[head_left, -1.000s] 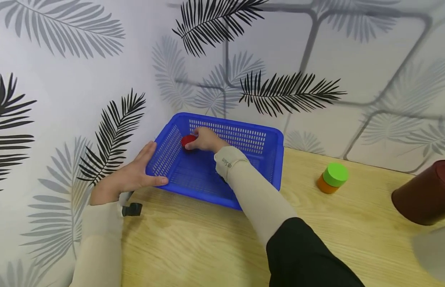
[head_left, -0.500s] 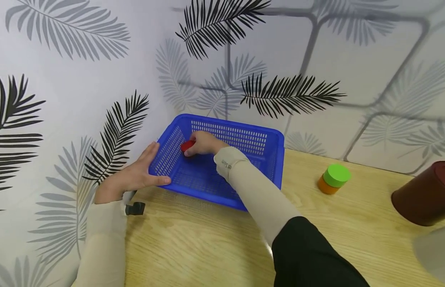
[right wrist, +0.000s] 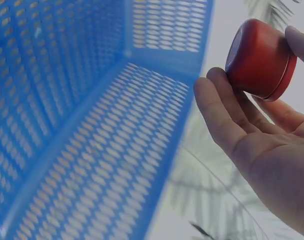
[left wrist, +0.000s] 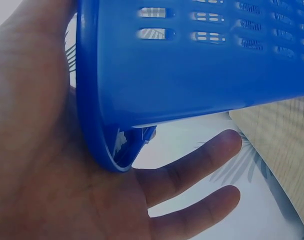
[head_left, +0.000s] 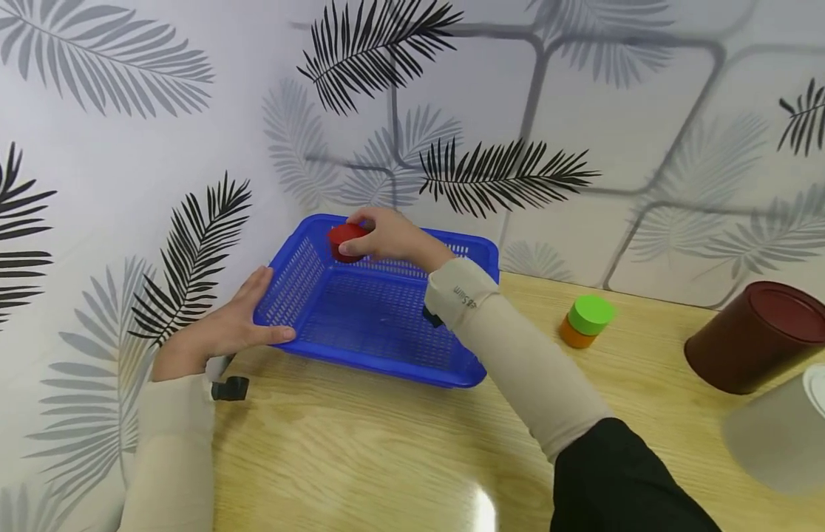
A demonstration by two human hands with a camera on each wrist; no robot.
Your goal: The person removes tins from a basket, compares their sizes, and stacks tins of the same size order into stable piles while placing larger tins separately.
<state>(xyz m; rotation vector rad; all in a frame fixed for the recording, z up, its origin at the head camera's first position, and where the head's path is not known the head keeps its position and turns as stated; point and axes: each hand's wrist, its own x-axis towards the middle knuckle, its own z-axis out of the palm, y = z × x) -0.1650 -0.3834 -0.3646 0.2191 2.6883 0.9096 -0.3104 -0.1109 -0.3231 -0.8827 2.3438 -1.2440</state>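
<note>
Wooden table (head_left: 359,458) nearest you. Your left hand (head_left: 219,332), fingers straight, steadies the one blue basket (head_left: 375,369) at nine o'clock. Your right hand (head_left: 392,236) has lifted the single red cap (head_left: 342,240), pinched, from the floor to above the twelve o'clock rim: it's coming out. Three canisters sit at three o'clock.

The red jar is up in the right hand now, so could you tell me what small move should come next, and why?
Probably carry the red jar over the basket's near rim and set it on the table. The right hand grips it above the basket's back wall, clear of the mesh floor, and the left hand braces the basket's left corner, so it should not shift.
</note>
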